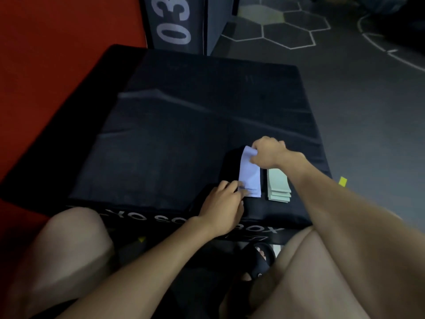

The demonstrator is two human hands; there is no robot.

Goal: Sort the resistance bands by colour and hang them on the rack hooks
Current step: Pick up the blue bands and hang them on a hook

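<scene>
A stack of pale purple resistance bands (250,174) lies near the front edge of a black soft plyo box (184,125). My right hand (268,151) pinches the far end of the top purple band, lifting it slightly. My left hand (222,204) presses its fingertips on the near left corner of the purple stack. Just right of it lies a neat stack of light green bands (278,186), untouched and partly hidden by my right forearm. A dark patch left of the purple stack may be black bands; it is too dark to tell. No rack or hooks are in view.
A taller dark box marked "03" (174,21) stands behind the plyo box. Red flooring (57,65) lies to the left, grey flooring with white hexagon lines (287,28) to the right. My bare knees and a black sandal (259,261) are below the box's front.
</scene>
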